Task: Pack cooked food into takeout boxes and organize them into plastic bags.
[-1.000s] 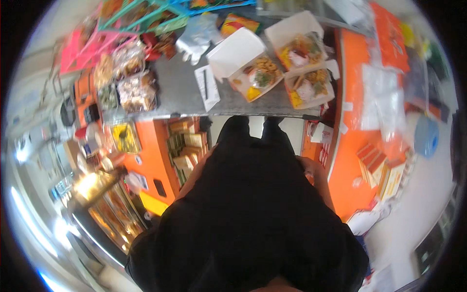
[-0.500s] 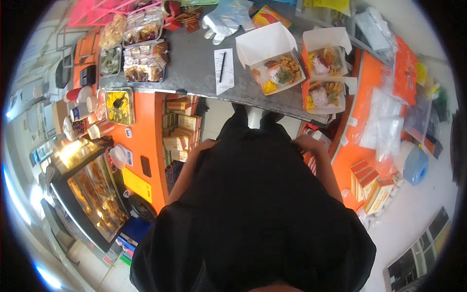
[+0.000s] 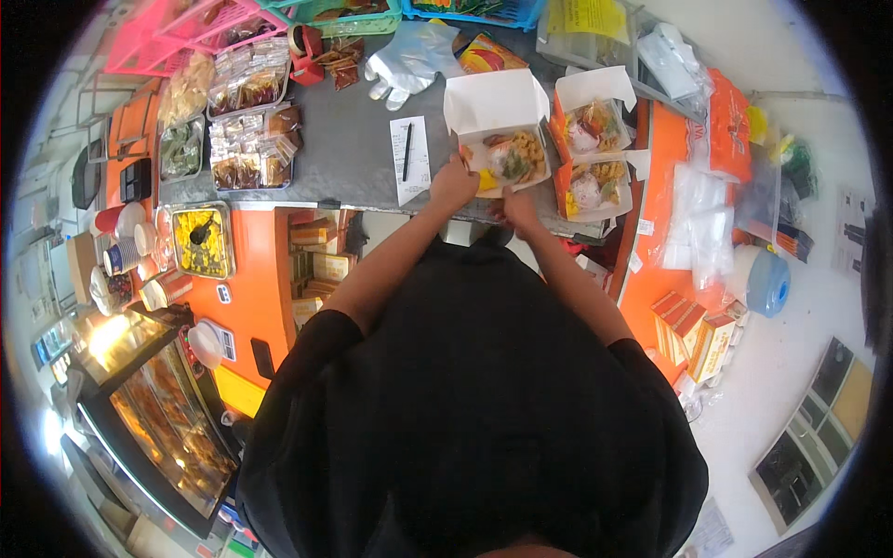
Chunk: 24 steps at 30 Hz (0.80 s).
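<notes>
left hand (image 3: 453, 184) touches the near left edge of an open white food box (image 3: 502, 153) on the grey counter (image 3: 344, 149); fingers curled on the rim, grip too small to tell; right hand (image 3: 517, 208) at the box's near edge, fingers bent, cannot tell if it pinches anything; the box sits at the counter's near edge just in front of the person, lid up, holding fried pieces, greens and a yellow bit; just right of it two more open boxes (image 3: 593, 153) with rice and fried food, one behind the other, orange inside; left of the box a white paper slip (image 3: 410, 158) with a black pen (image 3: 406, 152) on it; behind that a clear plastic glove (image 3: 409, 56); further left metal trays (image 3: 246, 121) of small brown sachets, a tray of green stuff (image 3: 180, 149); below the counter's left end a tray of yellow sauce (image 3: 200, 240); stacked paper cups (image 3: 121, 256) beside it; pink basket (image 3: 167, 33) top left, blue one (image 3: 470, 11) top centre; yellow sign (image 3: 586, 17) at top; clear bags (image 3: 698, 223) on the orange shelf at right; blue and white roll (image 3: 761, 279) near them; orange cartons (image 3: 693, 335) lower right; glass warmer case (image 3: 158, 409) lower left
</notes>
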{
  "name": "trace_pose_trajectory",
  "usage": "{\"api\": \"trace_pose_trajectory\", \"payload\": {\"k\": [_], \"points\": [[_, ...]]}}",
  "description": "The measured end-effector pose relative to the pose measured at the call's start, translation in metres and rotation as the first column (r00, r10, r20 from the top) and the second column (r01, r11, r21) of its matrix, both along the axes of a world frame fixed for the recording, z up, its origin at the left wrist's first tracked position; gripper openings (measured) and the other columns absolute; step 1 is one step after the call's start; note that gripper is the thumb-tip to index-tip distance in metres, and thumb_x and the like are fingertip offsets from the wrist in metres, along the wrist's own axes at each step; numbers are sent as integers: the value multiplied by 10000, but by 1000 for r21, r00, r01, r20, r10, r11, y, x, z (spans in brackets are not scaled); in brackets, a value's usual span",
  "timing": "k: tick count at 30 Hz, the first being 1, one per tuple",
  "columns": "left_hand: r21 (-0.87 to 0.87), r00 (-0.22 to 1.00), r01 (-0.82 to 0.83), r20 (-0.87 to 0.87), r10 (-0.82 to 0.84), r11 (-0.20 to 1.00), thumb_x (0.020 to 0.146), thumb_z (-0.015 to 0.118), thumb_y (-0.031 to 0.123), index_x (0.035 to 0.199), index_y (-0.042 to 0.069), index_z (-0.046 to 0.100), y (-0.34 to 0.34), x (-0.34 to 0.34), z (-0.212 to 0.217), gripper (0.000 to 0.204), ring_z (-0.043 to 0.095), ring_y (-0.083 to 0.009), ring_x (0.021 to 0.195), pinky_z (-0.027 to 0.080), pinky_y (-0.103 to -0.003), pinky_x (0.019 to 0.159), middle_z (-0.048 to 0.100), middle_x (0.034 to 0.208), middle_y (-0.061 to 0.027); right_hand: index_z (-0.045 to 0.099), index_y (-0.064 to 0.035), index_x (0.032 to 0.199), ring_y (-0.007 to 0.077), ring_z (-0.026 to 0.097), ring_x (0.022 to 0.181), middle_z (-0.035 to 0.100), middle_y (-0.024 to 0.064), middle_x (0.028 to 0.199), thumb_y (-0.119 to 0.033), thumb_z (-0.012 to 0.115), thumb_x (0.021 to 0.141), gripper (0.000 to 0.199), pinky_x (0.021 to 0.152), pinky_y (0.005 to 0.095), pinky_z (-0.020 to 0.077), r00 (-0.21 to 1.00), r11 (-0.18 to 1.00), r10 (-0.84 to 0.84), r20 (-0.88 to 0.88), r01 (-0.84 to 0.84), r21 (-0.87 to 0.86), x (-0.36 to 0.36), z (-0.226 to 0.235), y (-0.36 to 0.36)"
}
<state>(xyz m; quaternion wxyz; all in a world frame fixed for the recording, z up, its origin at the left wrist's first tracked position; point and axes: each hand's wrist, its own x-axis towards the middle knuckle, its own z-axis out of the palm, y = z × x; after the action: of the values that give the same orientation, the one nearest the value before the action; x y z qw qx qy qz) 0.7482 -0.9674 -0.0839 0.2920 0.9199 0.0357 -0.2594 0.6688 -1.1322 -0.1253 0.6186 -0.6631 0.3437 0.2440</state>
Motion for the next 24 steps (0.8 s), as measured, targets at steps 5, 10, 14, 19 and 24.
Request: {"api": "trace_pose_trajectory", "payload": {"k": [5,10,14,19,24], "points": [[-72,995,105,10,-104,992,874,612,294,1156,4,542,57,-7,-8,411,675,-428,1004,534,-502,879,701,1049,-237,654,-1,1064,178,617,613,729,126,819,-583,441,992,624,538,315,454,925,927,322,-201,-264,268,-19,36,5],[-179,956,110,287,-56,978,901,633,346,1207,21,574,66,-7,-18,450,686,-392,990,539,-461,851,712,1067,-202,640,20,1110,212,678,744,719,146,926,-547,535,971,593,571,348,541,926,938,321,-198,-339,-66,-38,75,-38],[-224,979,37,205,10,974,919,636,395,1145,11,692,51,17,3,449,707,-378,904,552,-439,807,734,971,-195,610,54,1138,275,701,808,693,167,990,-430,580,985,509,620,364,609,957,907,213,198,-118,-404,-51,22,-58],[-256,998,-56,4,59,965,904,671,370,1015,-36,748,53,37,2,427,728,-337,778,567,-414,705,747,848,-154,600,41,1148,357,682,889,672,242,980,-333,539,1001,406,683,414,562,862,808,388,326,-148,-570,-51,1,-43],[-397,881,-397,-418,222,828,833,752,235,992,-48,745,53,45,-6,324,674,-168,690,547,-290,618,727,816,-75,607,32,1121,443,634,946,642,304,963,-267,518,998,336,803,478,486,856,817,383,348,-139,-560,-50,5,-45]]}}
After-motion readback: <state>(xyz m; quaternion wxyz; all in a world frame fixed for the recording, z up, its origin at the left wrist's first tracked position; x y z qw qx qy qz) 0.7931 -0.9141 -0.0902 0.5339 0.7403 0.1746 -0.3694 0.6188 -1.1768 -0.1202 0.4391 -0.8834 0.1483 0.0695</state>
